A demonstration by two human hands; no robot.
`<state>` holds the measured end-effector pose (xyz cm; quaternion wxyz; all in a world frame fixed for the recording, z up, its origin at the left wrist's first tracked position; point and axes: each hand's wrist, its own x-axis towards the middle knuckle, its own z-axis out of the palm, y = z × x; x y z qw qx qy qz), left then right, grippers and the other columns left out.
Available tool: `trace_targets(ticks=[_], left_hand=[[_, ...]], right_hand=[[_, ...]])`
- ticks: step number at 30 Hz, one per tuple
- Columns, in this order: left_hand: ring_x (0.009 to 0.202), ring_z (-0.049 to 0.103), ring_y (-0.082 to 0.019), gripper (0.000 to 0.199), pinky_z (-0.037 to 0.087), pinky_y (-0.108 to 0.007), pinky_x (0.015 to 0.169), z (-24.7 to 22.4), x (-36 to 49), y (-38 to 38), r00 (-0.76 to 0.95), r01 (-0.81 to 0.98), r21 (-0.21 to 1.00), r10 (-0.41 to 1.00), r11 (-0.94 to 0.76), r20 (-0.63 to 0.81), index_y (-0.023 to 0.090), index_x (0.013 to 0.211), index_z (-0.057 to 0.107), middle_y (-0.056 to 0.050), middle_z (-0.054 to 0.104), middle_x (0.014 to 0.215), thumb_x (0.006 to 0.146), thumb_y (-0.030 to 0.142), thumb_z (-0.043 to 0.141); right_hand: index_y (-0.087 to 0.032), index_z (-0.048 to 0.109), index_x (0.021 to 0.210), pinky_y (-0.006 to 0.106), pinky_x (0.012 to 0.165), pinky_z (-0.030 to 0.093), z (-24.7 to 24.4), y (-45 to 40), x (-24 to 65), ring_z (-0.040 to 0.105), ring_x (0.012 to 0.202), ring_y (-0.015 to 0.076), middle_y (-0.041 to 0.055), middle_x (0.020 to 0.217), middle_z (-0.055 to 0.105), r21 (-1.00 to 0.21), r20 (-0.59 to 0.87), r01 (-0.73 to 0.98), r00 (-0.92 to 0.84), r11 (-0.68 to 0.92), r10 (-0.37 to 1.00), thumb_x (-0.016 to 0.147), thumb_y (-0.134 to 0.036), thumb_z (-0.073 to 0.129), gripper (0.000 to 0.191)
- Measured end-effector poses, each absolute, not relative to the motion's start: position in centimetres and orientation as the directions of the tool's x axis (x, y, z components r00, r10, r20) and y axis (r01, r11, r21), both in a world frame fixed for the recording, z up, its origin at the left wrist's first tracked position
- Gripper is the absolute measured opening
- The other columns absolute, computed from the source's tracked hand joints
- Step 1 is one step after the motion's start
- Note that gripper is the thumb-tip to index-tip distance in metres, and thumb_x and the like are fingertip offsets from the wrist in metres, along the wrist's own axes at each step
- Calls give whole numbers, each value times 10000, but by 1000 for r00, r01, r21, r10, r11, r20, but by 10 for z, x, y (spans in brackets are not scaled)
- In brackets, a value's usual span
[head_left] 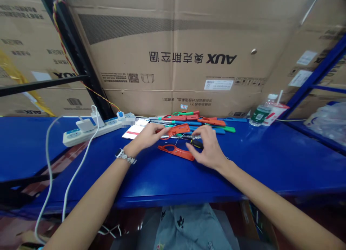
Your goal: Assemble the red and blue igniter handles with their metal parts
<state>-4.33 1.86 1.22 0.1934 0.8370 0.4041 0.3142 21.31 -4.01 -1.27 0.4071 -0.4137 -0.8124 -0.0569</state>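
My left hand point(151, 135), with a watch point(125, 156) on its wrist, pinches one end of an orange plastic shell point(178, 129) above the blue table. A second orange shell point(177, 152) lies on the table just below it. My right hand point(209, 147) is to the right, curved around the near side of a black and yellow tool handle point(196, 144); its thumb and fingers are apart. Whether it touches the handle is unclear. A thin wire point(180, 137) hangs near the raised shell. Behind the hands lies a pile of red, blue and green lighter-like items point(189, 116).
A white power strip point(89, 131) with plugs and cables lies on the left of the blue table point(151, 181). Beside it is a white card or phone point(136, 129). A water bottle point(259, 113) and a cup point(275, 114) stand at the back right. Large cartons point(173, 34) rise behind.
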Motion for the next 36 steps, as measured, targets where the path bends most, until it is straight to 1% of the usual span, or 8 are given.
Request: trace_targets(ticks=[3, 8, 13, 17, 20, 27, 32, 36], left_hand=[[555, 218, -118, 580, 172, -281, 520, 15, -53, 21, 442, 572, 585, 817, -575, 372, 218, 593, 284, 46, 240, 586, 975, 627, 437], [540, 175, -112, 611, 138, -282, 516, 14, -55, 17, 429, 587, 614, 846, -527, 315, 225, 573, 264, 52, 196, 575, 944, 674, 448], [528, 182, -108, 590, 140, -284, 515, 15, -54, 11, 481, 545, 637, 825, -546, 296, 216, 554, 346, 53, 215, 572, 958, 634, 448], [526, 231, -108, 535, 181, -272, 506, 12, -49, 5, 517, 502, 646, 798, -576, 310, 212, 576, 356, 49, 259, 577, 985, 549, 434], [520, 321, -111, 455, 233, -259, 504, 4, -41, 0, 558, 518, 622, 783, -587, 274, 199, 618, 446, 41, 361, 568, 978, 474, 484], [680, 571, -177, 270, 401, -294, 621, -7, -25, -9, 605, 654, 349, 741, -672, 292, 193, 743, 629, -29, 638, 725, 958, 344, 565], [904, 613, -226, 151, 497, -358, 814, -8, -36, 3, 567, 658, 299, 716, -691, 407, 197, 893, 652, -52, 667, 885, 981, 284, 566], [1001, 603, -276, 105, 503, -420, 880, -11, -41, 18, 549, 771, 114, 744, -627, 381, 169, 1027, 663, -107, 640, 1053, 951, 229, 622]], right_hand=[[-194, 687, 1009, 484, 895, 428, -10, -45, 211, 567, 1013, 295, 109, 1048, 656, -113, 449, 677, -619, 727, 645, 917, -448, 681, 270], [-205, 728, 1020, 462, 923, 374, -2, -35, 206, 579, 1049, 281, 88, 1025, 726, -93, 247, 681, -691, 726, 680, 960, -325, 668, 147], [-200, 734, 977, 437, 915, 355, 2, -21, 224, 627, 973, 242, 75, 989, 765, -42, 362, 657, -692, 752, 625, 1000, -238, 586, 155], [-227, 754, 1001, 431, 902, 377, 9, 2, 262, 662, 1026, 258, 58, 1060, 786, -118, 547, 717, -530, 686, 648, 990, -264, 586, 172], [-237, 782, 997, 423, 824, 406, 14, 24, 278, 672, 961, 272, 74, 1054, 786, -151, 575, 793, -415, 590, 705, 976, -290, 591, 199], [-251, 786, 1123, 446, 870, 409, 6, 51, 232, 596, 1079, 294, 95, 1141, 732, -3, 494, 823, -493, 568, 716, 997, -212, 567, 255], [-237, 776, 1140, 466, 903, 409, -3, 55, 217, 555, 1131, 312, 117, 1170, 683, 30, 458, 807, -536, 590, 709, 995, -209, 546, 274], [-234, 737, 1197, 482, 927, 406, -9, 51, 221, 541, 1170, 321, 125, 1258, 642, -18, 498, 792, -522, 611, 692, 960, -194, 532, 316]])
